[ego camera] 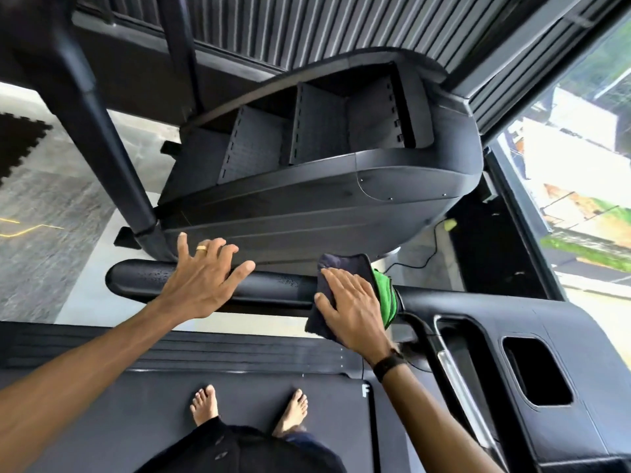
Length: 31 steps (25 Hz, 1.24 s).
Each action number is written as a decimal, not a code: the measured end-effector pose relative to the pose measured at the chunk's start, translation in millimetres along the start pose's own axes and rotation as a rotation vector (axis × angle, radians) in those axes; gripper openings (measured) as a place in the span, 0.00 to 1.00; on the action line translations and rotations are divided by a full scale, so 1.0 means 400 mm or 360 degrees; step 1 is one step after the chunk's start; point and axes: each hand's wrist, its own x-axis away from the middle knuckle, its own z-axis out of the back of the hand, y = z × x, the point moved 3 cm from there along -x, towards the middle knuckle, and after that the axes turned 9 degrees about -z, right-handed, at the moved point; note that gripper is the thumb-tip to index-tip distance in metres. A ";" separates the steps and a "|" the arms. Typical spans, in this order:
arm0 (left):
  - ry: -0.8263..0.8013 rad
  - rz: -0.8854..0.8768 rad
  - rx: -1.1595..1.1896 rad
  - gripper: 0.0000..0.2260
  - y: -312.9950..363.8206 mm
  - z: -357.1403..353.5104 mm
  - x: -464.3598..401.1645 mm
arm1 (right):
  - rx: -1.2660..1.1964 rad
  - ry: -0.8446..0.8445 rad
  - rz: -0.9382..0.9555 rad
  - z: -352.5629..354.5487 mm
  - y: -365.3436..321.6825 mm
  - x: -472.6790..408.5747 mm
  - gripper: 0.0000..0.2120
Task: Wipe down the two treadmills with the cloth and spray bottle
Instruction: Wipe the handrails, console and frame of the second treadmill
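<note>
I stand barefoot on the belt [170,404] of a black treadmill, looking down at its side handrail [143,279], a padded black bar wet with droplets. My left hand [201,278] rests flat on the bar with fingers spread and holds nothing. My right hand [351,308] presses a folded cloth [345,264], dark grey with a green layer [386,291] showing at the right, around the same bar. No spray bottle is in view.
The treadmill console [563,363] with a recessed pocket lies at the right. Beyond the bar sits the black motor housing [307,199] of another machine and an upright post [102,131]. A cable [433,247] runs on the floor near the window.
</note>
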 end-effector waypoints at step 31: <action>0.0405 0.0312 0.0255 0.32 -0.097 0.077 0.035 | 0.0158 -0.1132 -0.0580 -0.094 -0.019 -0.309 0.28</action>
